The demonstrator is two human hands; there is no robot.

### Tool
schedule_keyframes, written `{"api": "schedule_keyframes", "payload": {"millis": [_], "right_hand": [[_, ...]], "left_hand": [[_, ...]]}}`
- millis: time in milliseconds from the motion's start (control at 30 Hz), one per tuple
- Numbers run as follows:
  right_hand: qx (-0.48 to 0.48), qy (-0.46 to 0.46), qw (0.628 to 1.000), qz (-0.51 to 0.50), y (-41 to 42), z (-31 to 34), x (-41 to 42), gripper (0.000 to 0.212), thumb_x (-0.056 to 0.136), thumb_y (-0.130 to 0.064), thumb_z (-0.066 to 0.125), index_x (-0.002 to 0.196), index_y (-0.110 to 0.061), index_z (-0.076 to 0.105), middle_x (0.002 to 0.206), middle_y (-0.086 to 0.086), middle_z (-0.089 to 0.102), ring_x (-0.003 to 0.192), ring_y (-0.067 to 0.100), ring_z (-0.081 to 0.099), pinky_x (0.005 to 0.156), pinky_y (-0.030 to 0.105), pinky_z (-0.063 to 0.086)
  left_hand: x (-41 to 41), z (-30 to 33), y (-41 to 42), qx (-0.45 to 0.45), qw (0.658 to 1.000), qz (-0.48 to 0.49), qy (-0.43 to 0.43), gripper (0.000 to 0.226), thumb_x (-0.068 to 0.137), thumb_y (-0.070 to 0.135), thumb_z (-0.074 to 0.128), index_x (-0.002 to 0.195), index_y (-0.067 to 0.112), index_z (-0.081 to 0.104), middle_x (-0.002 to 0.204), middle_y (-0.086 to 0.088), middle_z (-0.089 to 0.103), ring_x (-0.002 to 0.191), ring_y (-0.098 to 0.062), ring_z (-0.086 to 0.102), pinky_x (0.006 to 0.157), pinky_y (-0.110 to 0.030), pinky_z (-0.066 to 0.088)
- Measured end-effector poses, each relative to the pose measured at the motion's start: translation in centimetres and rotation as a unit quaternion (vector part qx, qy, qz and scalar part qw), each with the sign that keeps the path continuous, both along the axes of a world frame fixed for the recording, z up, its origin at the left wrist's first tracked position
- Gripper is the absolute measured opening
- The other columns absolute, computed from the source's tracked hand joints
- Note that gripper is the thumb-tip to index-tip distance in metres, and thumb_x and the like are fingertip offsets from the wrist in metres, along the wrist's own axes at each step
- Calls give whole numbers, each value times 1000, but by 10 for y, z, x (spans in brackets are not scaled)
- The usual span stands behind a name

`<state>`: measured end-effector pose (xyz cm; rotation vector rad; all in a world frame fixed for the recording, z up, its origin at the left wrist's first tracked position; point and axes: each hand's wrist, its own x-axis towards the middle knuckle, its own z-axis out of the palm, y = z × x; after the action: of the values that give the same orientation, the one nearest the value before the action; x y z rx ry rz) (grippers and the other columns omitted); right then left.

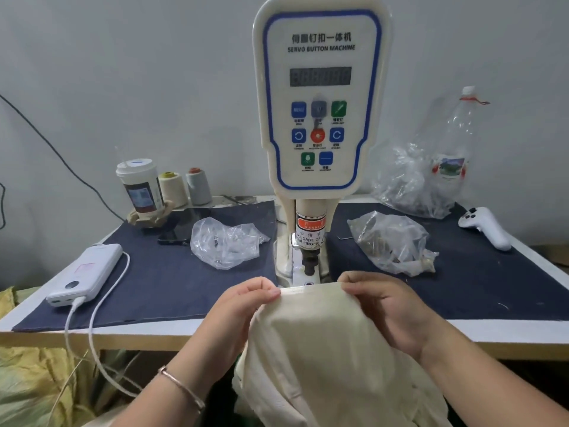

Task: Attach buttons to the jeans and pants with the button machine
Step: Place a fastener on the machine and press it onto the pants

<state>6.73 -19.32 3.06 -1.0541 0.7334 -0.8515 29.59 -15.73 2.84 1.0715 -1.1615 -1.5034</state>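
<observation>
Cream pants point(323, 365) hang from the near edge of the table point(172, 329), their upper hem stretched flat between both hands. Left hand point(246, 303): grip clamped on the hem's left corner, thumb and fingers pinching the cloth; a thin bracelet point(181, 386) circles the wrist. Right hand point(385, 303): grip likewise clamped on the hem's right corner, fingers curled over the fabric. Just beyond the held hem, between the two grips, stands the button machine point(320, 97), its dark punch head point(311, 260) directly above the hem's middle and apart from it. Left of the left grip: a white power bank point(86, 272) with cable, and farther off a clear plastic bag point(224, 241), a phone point(181, 226), a cup point(141, 186) and two thread cones point(184, 188). Beyond the right grip: a bag of metal buttons point(391, 241), a white controller point(483, 226), a second bag and a plastic bottle point(455, 143).
</observation>
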Motion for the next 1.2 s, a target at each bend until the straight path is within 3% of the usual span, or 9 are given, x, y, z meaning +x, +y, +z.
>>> {"api": "schedule_keyframes", "payload": {"millis": [167,433,733,967,1200], "right_hand": [[-6,29,999,-29,-16,-15,-2,20,81,-16,54,66,-11,41,64,7,24,58,19,23,54,34,17],[-10,23,999,-42,-28,-27,-2,20,79,-13,54,62,-12,43,62,4,26,53,13,27,48,24,26],[-34,7,998,-59,-31,-39,-3,17,76,-13,57,63,-9,47,62,5,27,54,13,27,49,25,24],[-37,-5,996,-76,-31,-41,-2,17,68,-14,60,62,-8,45,59,4,27,52,13,25,51,29,19],[-38,-7,996,-81,-31,-40,0,16,68,-13,59,58,-9,47,58,3,29,51,12,27,48,24,24]], "left_hand": [[-2,-12,-27,8,1000,12,-17,17,71,27,67,60,19,57,59,0,47,48,-12,43,45,-22,34],[4,-32,-44,-1,1000,-20,1,19,70,31,73,64,18,60,58,1,51,47,-11,44,45,-20,37],[5,-41,-47,-16,999,-41,20,22,71,34,74,66,18,60,60,2,53,50,-9,48,48,-18,40],[4,-44,-47,-21,999,-33,1,24,68,38,74,67,18,62,64,0,54,56,-13,47,53,-25,38],[4,-45,-48,-20,999,-32,3,22,67,36,72,67,17,61,63,0,54,54,-11,48,50,-20,40]]}}
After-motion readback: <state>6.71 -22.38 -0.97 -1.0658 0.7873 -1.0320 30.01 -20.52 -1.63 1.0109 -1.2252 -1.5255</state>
